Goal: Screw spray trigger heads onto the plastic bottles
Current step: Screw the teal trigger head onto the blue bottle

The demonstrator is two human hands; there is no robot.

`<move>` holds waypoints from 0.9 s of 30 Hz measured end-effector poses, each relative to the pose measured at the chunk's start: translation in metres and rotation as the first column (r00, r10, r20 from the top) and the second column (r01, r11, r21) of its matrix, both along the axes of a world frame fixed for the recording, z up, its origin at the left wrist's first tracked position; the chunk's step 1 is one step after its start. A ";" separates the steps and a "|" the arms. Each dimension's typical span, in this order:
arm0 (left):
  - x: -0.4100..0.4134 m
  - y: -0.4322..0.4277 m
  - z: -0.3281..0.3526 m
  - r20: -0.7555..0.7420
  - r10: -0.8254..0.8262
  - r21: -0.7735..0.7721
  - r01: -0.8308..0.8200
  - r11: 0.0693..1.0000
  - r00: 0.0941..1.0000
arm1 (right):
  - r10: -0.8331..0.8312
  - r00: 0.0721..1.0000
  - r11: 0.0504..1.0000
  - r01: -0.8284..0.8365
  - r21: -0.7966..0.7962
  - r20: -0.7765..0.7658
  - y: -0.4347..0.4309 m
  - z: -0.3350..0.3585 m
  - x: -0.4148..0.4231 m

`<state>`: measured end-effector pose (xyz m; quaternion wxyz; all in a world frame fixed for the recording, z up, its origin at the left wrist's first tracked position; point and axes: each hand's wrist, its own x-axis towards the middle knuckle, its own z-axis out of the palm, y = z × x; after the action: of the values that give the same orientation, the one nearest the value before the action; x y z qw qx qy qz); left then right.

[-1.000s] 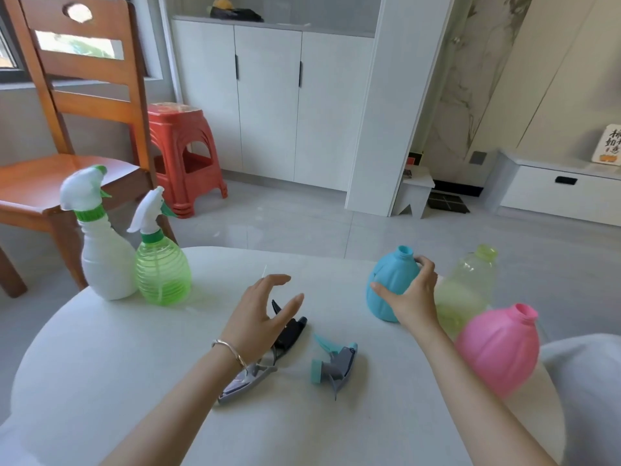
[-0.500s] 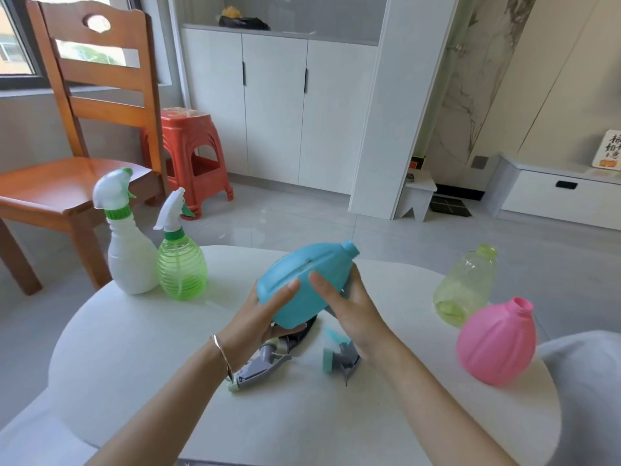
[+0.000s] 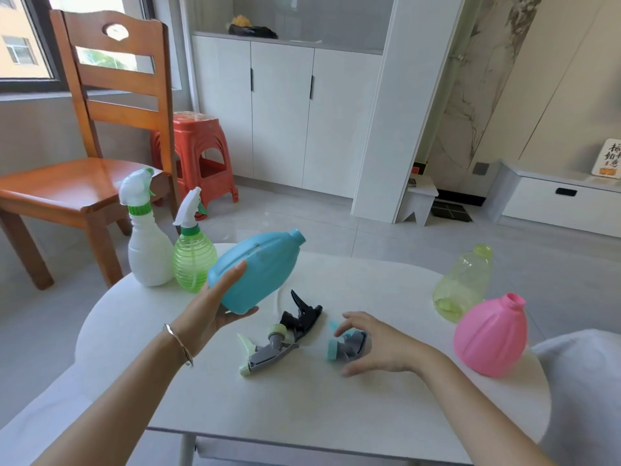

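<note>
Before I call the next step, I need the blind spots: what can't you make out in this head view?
- Teal trigger head: partly behind the right hand's fingers; contact unclear.
- Blue bottle: neck threads too small to see; its underside is covered by the left hand.
- White bottle and green bottle: how tightly their heads are screwed on cannot be seen.

Blue bottle (image 3: 258, 270), pink bottle (image 3: 490, 338).

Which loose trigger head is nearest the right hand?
The teal-and-grey trigger head, close by the right hand; the black head and green-tipped head lie further left.
</note>
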<state>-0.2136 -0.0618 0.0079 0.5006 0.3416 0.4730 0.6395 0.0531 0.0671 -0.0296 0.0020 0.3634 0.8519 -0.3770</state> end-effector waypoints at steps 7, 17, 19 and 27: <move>0.003 0.001 0.000 -0.004 -0.024 0.030 0.024 0.999 1.000 | -0.031 0.997 0.998 0.035 0.058 -0.064 -0.013 0.000 0.004; 0.013 0.008 -0.004 -0.041 -0.024 0.031 0.025 0.999 0.999 | -0.402 0.856 0.909 0.331 -0.252 -0.325 -0.012 0.014 0.014; 0.014 0.008 -0.006 -0.060 -0.030 0.023 0.031 0.999 0.998 | -0.405 0.860 0.904 0.326 -0.277 -0.311 -0.011 0.010 0.017; 0.010 0.010 -0.012 -0.121 -0.032 -0.003 0.032 0.999 0.992 | -0.699 0.585 0.703 0.456 -0.547 -0.411 0.000 0.013 0.028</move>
<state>-0.2038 -0.0521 -0.0038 0.4815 0.3870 0.4973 0.6091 0.0816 0.0671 -0.0171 -0.3176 0.4811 0.5461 -0.6078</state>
